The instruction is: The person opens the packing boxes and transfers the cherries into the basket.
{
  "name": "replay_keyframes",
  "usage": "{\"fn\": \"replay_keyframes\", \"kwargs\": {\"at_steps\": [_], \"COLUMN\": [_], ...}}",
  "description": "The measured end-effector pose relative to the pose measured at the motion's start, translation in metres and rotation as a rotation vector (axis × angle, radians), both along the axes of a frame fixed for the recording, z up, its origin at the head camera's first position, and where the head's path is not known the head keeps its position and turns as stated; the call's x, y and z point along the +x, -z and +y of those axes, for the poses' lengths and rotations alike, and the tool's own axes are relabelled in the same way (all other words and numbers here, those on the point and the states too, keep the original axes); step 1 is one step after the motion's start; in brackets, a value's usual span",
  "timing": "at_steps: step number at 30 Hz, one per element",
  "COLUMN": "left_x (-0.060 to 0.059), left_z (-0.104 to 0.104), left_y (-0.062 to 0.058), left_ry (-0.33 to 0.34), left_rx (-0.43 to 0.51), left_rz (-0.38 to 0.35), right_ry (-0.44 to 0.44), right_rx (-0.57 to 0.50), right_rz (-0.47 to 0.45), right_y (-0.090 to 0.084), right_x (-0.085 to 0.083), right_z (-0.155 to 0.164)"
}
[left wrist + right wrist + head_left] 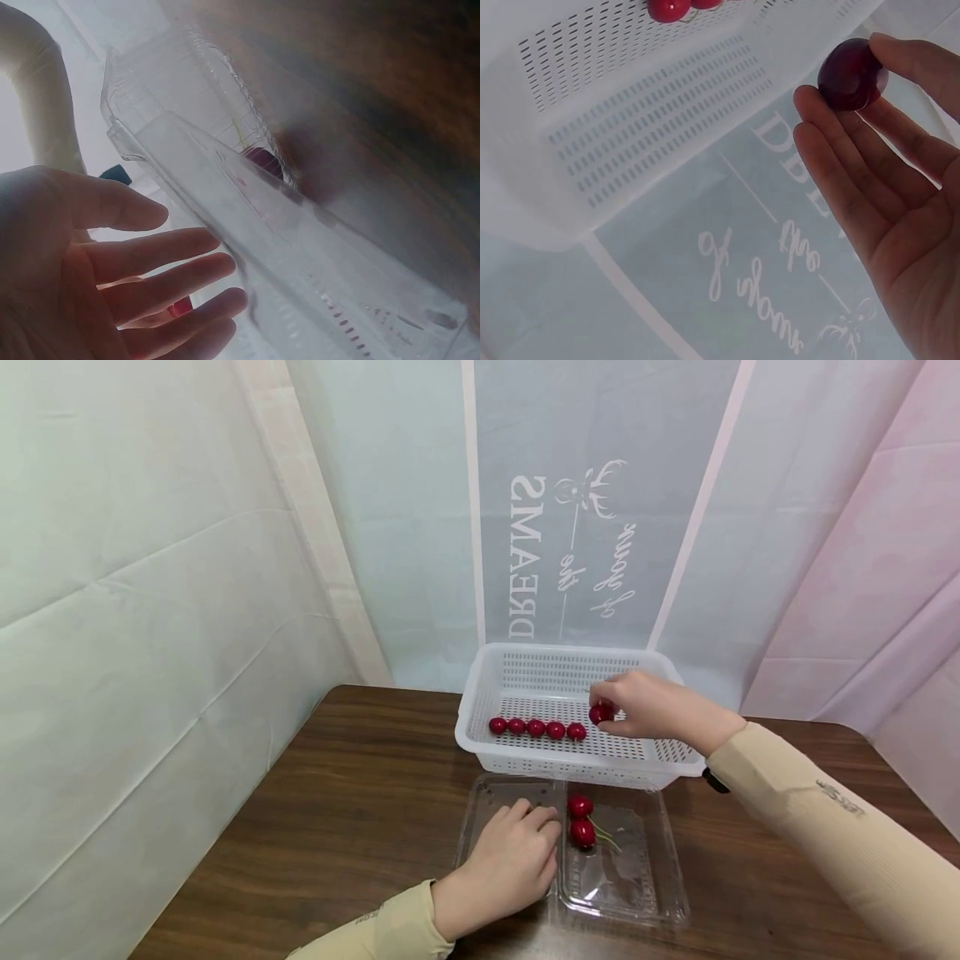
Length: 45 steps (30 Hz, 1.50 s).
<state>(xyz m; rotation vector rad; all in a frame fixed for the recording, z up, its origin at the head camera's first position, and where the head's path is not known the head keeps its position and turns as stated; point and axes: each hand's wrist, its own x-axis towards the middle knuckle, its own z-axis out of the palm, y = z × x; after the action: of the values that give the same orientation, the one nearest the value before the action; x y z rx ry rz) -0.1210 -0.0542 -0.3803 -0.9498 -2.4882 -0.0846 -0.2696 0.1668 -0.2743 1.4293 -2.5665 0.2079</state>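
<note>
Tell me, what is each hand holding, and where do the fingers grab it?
The right hand pinches a red cherry by its round sides, at the fingertips. The left hand holds nothing.

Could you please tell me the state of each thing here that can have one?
Right hand: pinching a cherry over the basket.
Left hand: fingers straight, resting on the clamshell.
Basket: upright, five cherries in a row.
Clamshell: open, two cherries inside.

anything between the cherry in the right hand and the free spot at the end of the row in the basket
Nothing visible. The right hand pinches the cherry just right of the row of five in the basket.
</note>
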Motion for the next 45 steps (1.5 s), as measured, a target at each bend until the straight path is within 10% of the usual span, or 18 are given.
{"fn": "replay_keyframes", "kwargs": {"at_steps": [45], "left_x": [-0.002], "left_z": [0.0], "left_y": [0.002], "left_ry": [-0.014], "left_rx": [-0.017], "left_rz": [-0.008], "right_ry": [0.231], "right_rx": [0.162], "right_rz": [-0.249], "right_y": [0.023], "right_x": [-0.059], "right_z": [-0.02]}}
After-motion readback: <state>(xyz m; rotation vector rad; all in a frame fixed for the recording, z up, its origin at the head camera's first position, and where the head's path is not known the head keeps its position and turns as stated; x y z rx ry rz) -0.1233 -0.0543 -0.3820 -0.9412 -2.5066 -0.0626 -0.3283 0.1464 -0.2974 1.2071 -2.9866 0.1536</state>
